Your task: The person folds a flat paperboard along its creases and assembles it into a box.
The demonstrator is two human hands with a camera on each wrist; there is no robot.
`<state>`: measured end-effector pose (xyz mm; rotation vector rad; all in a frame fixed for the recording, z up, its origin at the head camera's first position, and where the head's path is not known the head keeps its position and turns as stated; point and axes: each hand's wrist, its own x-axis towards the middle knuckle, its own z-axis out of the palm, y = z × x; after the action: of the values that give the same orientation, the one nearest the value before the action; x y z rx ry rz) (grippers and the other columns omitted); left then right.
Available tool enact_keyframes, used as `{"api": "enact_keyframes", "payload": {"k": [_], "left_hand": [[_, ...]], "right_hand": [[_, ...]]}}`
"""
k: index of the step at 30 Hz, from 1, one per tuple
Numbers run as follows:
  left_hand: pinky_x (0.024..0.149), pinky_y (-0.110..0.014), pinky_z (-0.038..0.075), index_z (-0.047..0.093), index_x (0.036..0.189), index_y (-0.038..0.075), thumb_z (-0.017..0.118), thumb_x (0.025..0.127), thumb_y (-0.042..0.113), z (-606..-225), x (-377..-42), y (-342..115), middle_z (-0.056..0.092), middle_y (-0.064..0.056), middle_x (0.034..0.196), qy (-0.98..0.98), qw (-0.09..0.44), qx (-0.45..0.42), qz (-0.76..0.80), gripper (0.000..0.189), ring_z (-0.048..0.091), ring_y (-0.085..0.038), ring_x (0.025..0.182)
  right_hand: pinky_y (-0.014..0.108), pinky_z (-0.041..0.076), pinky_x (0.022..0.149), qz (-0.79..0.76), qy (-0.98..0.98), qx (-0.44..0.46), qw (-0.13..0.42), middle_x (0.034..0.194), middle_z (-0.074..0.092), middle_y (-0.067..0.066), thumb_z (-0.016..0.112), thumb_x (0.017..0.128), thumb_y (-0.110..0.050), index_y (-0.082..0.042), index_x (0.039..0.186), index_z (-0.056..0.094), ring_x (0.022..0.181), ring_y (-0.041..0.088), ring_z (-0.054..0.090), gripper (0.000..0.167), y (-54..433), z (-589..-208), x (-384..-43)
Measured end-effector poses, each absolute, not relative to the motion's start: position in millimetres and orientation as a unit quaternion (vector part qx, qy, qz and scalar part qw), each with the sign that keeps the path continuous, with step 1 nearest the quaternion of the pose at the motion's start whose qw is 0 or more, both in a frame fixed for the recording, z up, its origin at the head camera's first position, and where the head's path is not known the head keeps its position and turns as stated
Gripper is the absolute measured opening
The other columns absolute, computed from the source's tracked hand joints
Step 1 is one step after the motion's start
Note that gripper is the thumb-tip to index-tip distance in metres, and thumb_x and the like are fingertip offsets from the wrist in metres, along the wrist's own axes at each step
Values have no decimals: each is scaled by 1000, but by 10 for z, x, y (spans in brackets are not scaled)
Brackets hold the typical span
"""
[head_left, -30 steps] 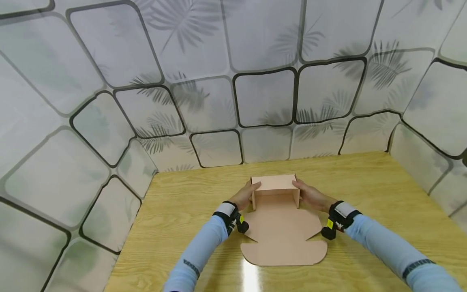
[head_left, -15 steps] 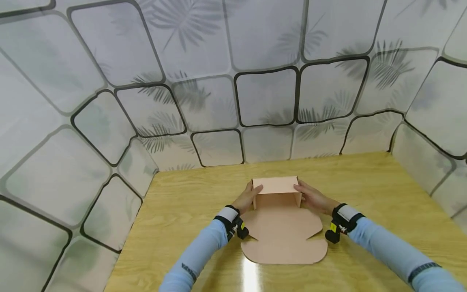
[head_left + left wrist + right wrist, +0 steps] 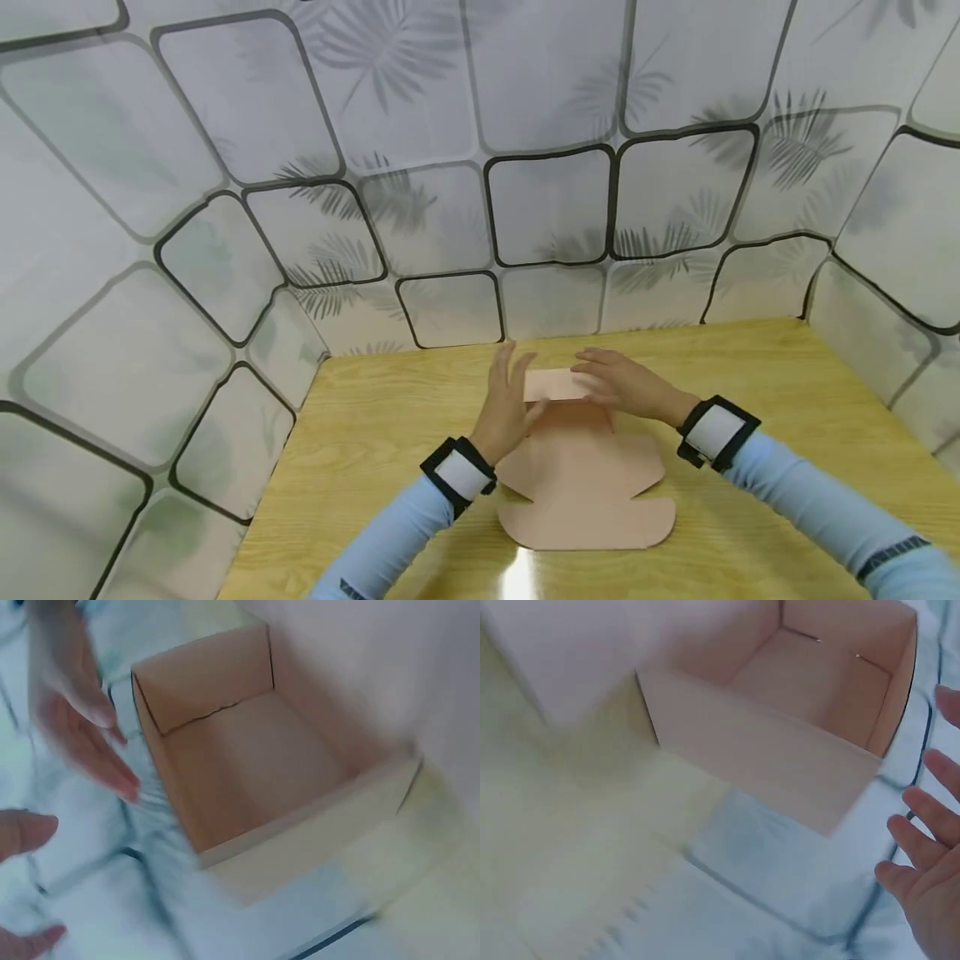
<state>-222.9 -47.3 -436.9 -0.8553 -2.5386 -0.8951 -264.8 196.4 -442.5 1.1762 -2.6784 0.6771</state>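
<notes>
A tan cardboard mailer box lies on the wooden table, its lid panel spread flat toward me with side flaps and a rounded front flap. At the far end its tray part stands with walls folded up, and the inside shows in the left wrist view as a bare box interior. My left hand is at the tray's left side, fingers spread and raised. At the right, my right hand reaches over the tray's far right corner with straight fingers. In the right wrist view, the right hand is spread beside the box wall.
The light wooden table extends around the box on all sides. Patterned cloth walls with leaf prints and dark outlines enclose its back and sides. Each wrist wears a black strap with a white patch.
Both hands have let go of the tray's side walls. The left hand has lifted with fingers spread; the right has moved in over the far wall. The box stays about where it was.
</notes>
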Motion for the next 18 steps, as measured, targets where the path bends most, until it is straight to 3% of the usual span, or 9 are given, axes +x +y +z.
{"api": "enact_keyframes", "payload": {"k": [2,4,7,10,12,15,18], "left_hand": [[106,-46,42,44,134,2,79,80,19,-4387,-2025,-438,32,-28,144,-880,217,-379,-188,66,33,-45,136],[107,-38,42,46,134,4,80,79,31,-4457,-1828,-383,35,-25,145,-873,213,-433,-73,70,37,-41,136],[112,-32,35,42,141,3,70,82,54,-4625,-1578,-297,33,-22,151,-874,108,-468,70,83,36,-33,139],[109,-26,38,34,149,5,63,80,66,-4803,-1412,-245,31,-16,155,-871,11,-470,144,96,35,-28,141],[105,-25,41,33,150,8,63,83,62,-4895,-1354,-224,30,-13,156,-872,-20,-466,150,91,35,-26,141],[99,-24,46,34,150,12,64,90,46,-4982,-1313,-208,32,-9,156,-876,-24,-460,144,75,38,-23,140],[97,-26,48,36,150,16,53,99,31,-5004,-1301,-199,33,-5,156,-869,-17,-471,151,56,40,-20,139]], "right_hand": [[54,45,97,153,-879,439,104,129,57,26,72,84,-14,3,121,63,121,43,53,41,1881,-4394,-2628],[52,48,94,113,-876,457,108,125,61,25,72,84,-13,2,120,63,117,40,57,40,1812,-4368,-2616],[50,50,92,82,-890,444,65,126,61,22,68,87,-9,0,125,62,116,38,58,39,1737,-4332,-2617],[48,51,91,56,-896,440,38,126,62,21,65,88,-3,-1,126,62,115,37,60,38,1690,-4316,-2654],[47,51,92,45,-893,446,35,125,63,20,64,90,-4,-1,126,62,113,36,61,36,1681,-4312,-2692],[45,52,90,44,-884,463,39,123,65,19,64,90,-6,0,125,62,109,35,64,35,1692,-4312,-2759],[43,54,86,62,-878,473,44,121,66,18,63,91,-6,1,124,62,103,34,66,33,1726,-4322,-2841]]}}
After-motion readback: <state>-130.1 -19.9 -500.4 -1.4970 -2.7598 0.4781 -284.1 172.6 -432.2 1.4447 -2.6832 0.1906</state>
